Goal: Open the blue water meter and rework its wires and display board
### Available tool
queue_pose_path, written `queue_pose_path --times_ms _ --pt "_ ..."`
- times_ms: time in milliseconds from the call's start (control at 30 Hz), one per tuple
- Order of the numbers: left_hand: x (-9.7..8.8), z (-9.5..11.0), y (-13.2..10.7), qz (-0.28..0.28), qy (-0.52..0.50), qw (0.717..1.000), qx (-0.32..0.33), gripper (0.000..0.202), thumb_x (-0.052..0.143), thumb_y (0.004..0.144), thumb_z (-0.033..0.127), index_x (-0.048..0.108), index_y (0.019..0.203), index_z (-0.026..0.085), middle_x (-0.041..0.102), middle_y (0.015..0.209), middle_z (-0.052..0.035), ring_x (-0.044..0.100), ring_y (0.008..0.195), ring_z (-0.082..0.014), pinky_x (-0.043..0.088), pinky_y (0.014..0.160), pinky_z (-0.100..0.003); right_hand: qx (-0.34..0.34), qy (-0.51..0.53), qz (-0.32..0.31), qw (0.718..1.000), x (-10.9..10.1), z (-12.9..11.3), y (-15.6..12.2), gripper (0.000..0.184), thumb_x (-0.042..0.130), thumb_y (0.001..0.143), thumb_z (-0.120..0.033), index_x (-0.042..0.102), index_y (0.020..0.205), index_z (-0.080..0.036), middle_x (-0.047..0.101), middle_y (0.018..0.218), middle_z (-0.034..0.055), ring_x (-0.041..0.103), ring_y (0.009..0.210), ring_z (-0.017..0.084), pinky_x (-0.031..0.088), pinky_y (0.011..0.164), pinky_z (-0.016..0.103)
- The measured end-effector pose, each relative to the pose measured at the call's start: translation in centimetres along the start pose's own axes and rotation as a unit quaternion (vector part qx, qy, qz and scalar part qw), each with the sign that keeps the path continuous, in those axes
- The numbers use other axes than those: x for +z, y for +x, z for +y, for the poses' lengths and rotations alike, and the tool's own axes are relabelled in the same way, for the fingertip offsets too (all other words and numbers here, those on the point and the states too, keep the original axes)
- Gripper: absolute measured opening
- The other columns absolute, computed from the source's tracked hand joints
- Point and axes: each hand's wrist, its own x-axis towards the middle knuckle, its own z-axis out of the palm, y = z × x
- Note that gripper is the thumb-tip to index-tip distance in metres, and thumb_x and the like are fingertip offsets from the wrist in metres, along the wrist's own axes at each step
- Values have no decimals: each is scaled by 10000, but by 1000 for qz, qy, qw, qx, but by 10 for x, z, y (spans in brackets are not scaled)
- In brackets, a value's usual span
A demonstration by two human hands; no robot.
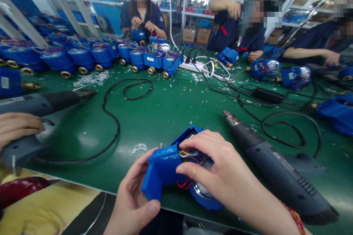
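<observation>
At the table's front edge lies a blue water meter, its box part open, with coloured wires and a round clear dial showing. My left hand wraps round the left end of the blue housing, thumb in front and fingers behind. Over the top of the meter bends my right hand; its thumb and index finger close about the wires at the box opening. The right hand's other fingertips are hidden behind the housing. A small clear plastic piece rests on the table just beyond my left hand.
A heat gun lies at right; another person's hand holds a second heat gun at left. Rows of blue meters, a white power strip and black cables spread across the green table. Several co-workers sit opposite.
</observation>
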Motion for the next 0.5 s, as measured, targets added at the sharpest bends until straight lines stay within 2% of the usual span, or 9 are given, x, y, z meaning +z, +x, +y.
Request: queue_pose_path --times_ms 67,167,333,500 --pt "1 0 -1 15 28 999 18 727 929 451 428 722 1125 254 747 1052 -63 707 933 -286 584 812 -320 -36 -6 4 999 3 1 3 45 686 882 -250 680 886 -205 699 886 -42 593 867 130 393 833 293" --pt "2 1 -2 30 48 998 18 740 912 445 484 717 1114 236 739 1038 -73 690 967 -312 572 815 -335 -48 26 -6 998 4 3 8 107 626 904 -135 677 830 -194 699 830 -54 596 818 98 384 812 255" --pt "-1 0 -3 -3 -17 999 -48 696 901 493 458 706 1137 277 729 1102 -63 682 1004 -309 564 803 -340 20 135 -70 988 -2 4 15 142 611 869 -108 679 763 -172 683 747 -49 593 705 73 405 657 187" --pt "-3 -2 -3 -35 -79 991 -105 685 883 526 437 691 1171 308 744 1122 -53 683 1045 -323 556 882 -399 72 204 -111 970 -5 5 21 137 601 835 -98 684 742 -155 677 743 -38 587 701 78 419 655 182"
